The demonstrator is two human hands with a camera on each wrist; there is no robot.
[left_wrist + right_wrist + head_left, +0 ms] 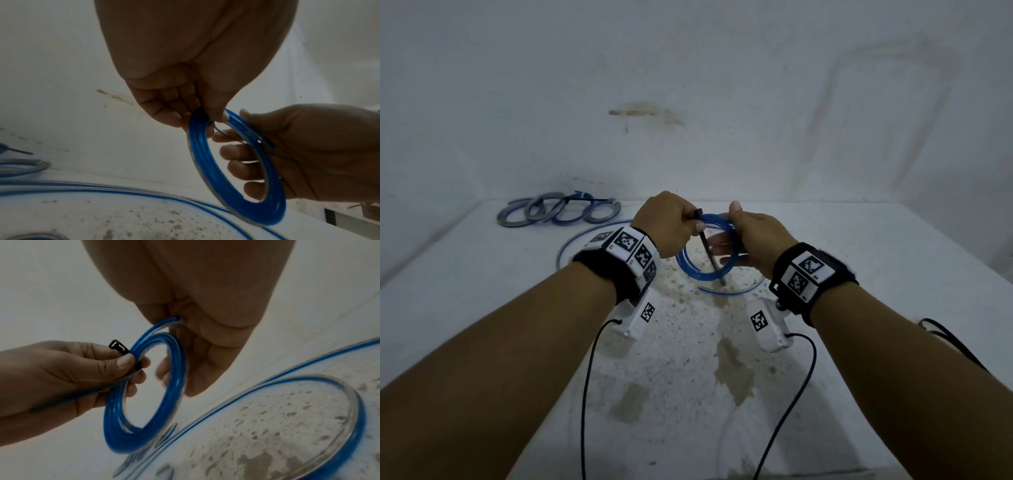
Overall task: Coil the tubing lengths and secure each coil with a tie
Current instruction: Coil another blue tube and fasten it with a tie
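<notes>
A coil of blue tubing is held upright above the white table between both hands. My left hand pinches a black cable tie against the coil's top left; the tie's head sticks up past the thumb and its strap hangs down through the ring. My right hand grips the coil's right side, thumb on top and fingers reaching through the ring. From the left wrist the coil hangs under the left hand. From the right wrist the coil sits under the right hand.
Several tied coils, blue and grey, lie at the table's back left near the wall. Loose blue tubing curves across the table under the hands, and another arc lies below the coil. The tabletop is stained and speckled.
</notes>
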